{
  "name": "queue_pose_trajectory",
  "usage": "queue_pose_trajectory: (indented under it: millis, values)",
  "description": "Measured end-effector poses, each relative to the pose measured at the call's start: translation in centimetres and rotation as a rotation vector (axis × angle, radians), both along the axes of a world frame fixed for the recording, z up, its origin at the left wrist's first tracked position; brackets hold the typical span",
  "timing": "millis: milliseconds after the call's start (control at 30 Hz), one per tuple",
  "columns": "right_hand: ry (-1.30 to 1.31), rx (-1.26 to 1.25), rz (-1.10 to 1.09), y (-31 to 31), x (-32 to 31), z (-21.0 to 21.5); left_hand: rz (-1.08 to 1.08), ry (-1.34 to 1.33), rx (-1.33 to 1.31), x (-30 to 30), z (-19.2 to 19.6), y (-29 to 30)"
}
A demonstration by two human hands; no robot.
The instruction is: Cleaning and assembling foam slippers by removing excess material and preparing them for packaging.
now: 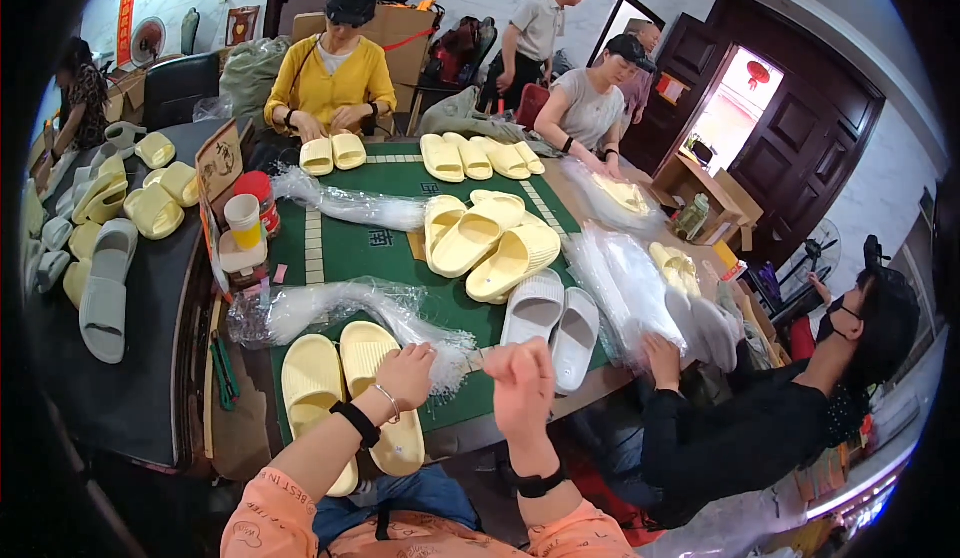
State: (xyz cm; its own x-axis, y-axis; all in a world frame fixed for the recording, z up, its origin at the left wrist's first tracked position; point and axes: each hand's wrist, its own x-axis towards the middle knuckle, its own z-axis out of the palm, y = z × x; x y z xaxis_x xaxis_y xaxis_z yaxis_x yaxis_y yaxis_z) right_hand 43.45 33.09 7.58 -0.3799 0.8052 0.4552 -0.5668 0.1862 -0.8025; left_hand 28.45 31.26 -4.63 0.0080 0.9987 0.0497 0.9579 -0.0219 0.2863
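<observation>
A pair of pale yellow ribbed slippers [362, 356] lies at the near edge of the green table mat, under my left forearm. My left hand [404, 378] is over the right slipper of the pair, its fingers closed at the end of a bundle of thin clear plastic strands [350, 303]. Whatever it pinches is too fine to make out. To its right, my right hand [520, 388] is raised with curled fingers, just in front of a grey slipper pair [553, 323]; its grip contents are hidden. Beyond lies a pile of yellow slippers [490, 243].
Another strand bundle [365, 203] lies farther back. Clear plastic bags [630, 293] are at right, beside a co-worker in black [740, 438]. Two more people handle slippers across the table. A yellow cup [243, 220] and green cutter [222, 368] are at left, near a slipper-covered black table [150, 358].
</observation>
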Motion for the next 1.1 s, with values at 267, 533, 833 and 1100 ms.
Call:
queue_pose_trajectory:
  millis: [267, 533, 833, 1100]
  values:
    - [0.324, 0.242, 0.032, -4.0, 3.2, 4.9, 0.013, 0.016, 0.026, -0.2, -0.7, -0.1]
    - [0.379, 0.490, -0.164, -5.4, 3.3, 6.2, 0.054, 0.012, 0.094, 0.0, -0.4, -0.4]
    - [0.181, 0.350, -0.177, -6.8, 3.5, 6.8, 0.016, -0.120, 0.154, -0.5, 0.5, -1.2]
    - [-0.803, 0.205, -0.079, -3.5, -2.6, -0.9, 0.145, -1.363, 0.347, -0.6, 6.2, -6.9]
